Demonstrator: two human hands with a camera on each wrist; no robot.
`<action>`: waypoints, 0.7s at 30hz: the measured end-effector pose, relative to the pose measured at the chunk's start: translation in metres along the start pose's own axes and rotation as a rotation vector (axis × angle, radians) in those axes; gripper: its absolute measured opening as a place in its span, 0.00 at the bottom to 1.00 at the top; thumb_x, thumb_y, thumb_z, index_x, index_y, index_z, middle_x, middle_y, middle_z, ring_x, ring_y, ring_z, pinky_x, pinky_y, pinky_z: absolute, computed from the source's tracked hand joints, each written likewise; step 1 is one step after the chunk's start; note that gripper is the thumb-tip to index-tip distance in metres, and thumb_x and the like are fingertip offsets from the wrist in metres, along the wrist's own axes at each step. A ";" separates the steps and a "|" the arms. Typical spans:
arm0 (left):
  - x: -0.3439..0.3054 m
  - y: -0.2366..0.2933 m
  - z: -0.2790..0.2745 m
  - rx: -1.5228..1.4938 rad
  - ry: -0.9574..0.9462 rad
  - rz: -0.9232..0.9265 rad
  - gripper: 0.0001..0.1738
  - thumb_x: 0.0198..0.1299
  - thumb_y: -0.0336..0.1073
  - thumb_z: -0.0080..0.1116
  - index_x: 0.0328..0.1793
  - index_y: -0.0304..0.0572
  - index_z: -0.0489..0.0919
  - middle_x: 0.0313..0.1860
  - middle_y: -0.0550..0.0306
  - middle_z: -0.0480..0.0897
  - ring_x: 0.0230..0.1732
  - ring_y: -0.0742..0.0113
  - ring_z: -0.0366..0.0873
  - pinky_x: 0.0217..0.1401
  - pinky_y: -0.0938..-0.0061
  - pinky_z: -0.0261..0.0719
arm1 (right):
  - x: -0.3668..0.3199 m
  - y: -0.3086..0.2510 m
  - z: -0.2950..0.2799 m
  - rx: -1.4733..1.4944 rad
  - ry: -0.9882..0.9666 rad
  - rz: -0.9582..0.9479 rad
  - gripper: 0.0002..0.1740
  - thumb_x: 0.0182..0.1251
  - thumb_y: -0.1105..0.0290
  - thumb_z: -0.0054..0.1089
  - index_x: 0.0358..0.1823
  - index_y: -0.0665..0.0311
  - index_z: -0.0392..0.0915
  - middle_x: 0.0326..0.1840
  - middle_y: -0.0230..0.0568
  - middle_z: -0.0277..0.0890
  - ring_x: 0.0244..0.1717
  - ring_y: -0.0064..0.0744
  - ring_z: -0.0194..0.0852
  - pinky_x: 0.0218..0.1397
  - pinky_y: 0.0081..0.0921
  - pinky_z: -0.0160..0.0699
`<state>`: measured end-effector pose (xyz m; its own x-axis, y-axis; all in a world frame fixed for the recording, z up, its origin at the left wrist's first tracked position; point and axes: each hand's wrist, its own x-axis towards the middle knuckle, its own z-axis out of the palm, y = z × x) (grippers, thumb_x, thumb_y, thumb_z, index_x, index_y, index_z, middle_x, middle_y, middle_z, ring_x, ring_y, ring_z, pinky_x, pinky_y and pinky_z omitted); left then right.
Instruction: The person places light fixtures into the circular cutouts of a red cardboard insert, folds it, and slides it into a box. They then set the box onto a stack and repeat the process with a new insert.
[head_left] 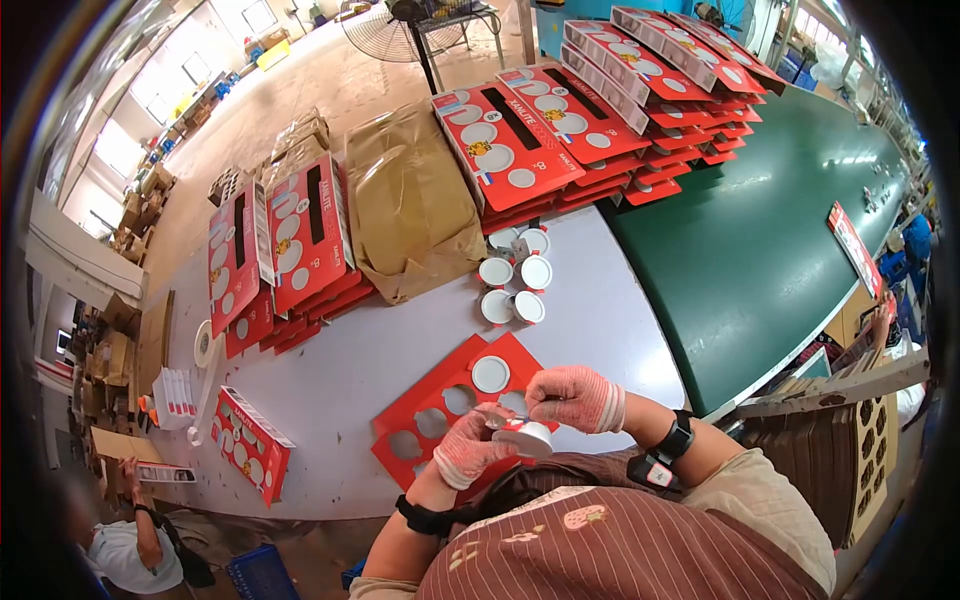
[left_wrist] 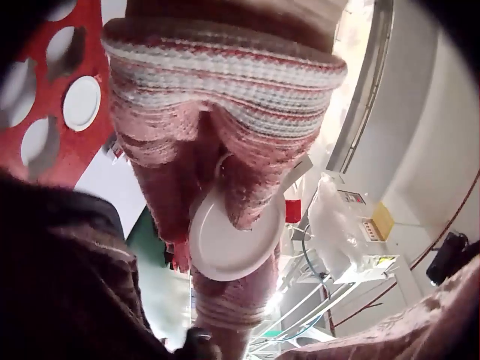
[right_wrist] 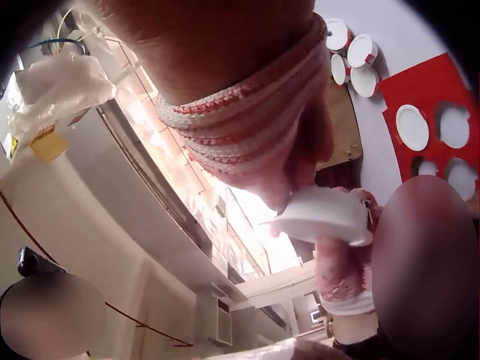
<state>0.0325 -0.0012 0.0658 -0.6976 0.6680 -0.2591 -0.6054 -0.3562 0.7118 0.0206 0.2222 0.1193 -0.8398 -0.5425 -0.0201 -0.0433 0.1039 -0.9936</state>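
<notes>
My left hand (head_left: pixel 468 450), in a pink-and-white knit glove, grips a white round downlight (head_left: pixel 524 437) by its rim, just over the table's front edge. My right hand (head_left: pixel 578 398), gloved alike, pinches at the back of that downlight near its metal clip. In the right wrist view the downlight (right_wrist: pixel 322 216) is between both hands, its white face turned down. Under the hands lies a red cardboard insert (head_left: pixel 393 422) with round cut-outs. One white downlight (head_left: pixel 490 374) sits in one of its holes; the hands cover part of the insert.
Several white downlights (head_left: pixel 536 272) stand grouped beyond the insert. Stacks of red printed boxes (head_left: pixel 505 150) and a brown taped carton (head_left: pixel 410 205) line the table's far side. A green conveyor (head_left: pixel 740 270) runs at right. A folded red box (head_left: pixel 245 445) lies left, near another person (head_left: pixel 135 545).
</notes>
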 end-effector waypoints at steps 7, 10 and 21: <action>0.007 -0.002 0.003 0.001 -0.066 0.001 0.24 0.42 0.21 0.67 0.47 0.43 0.71 0.46 0.58 0.76 0.50 0.66 0.74 0.55 0.71 0.73 | 0.004 0.017 0.008 0.368 -0.014 0.306 0.06 0.62 0.70 0.53 0.30 0.64 0.74 0.30 0.28 0.72 0.33 0.17 0.68 0.38 0.18 0.71; 0.009 0.001 0.012 0.195 0.058 0.098 0.25 0.44 0.26 0.68 0.50 0.44 0.71 0.44 0.61 0.76 0.48 0.70 0.74 0.53 0.75 0.72 | 0.010 0.030 0.016 0.776 0.019 0.224 0.08 0.62 0.67 0.55 0.32 0.64 0.75 0.30 0.28 0.72 0.32 0.16 0.68 0.37 0.18 0.72; 0.035 0.010 0.002 0.209 0.301 -0.172 0.24 0.45 0.22 0.64 0.48 0.47 0.71 0.41 0.61 0.75 0.35 0.76 0.75 0.31 0.82 0.75 | 0.009 0.038 0.010 -0.050 0.117 0.297 0.14 0.55 0.66 0.60 0.40 0.65 0.74 0.34 0.39 0.75 0.37 0.27 0.72 0.44 0.25 0.73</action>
<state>0.0027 0.0203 0.0650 -0.6929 0.4743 -0.5430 -0.6535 -0.0951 0.7509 0.0165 0.2130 0.0801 -0.8762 -0.3828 -0.2929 0.1890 0.2861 -0.9394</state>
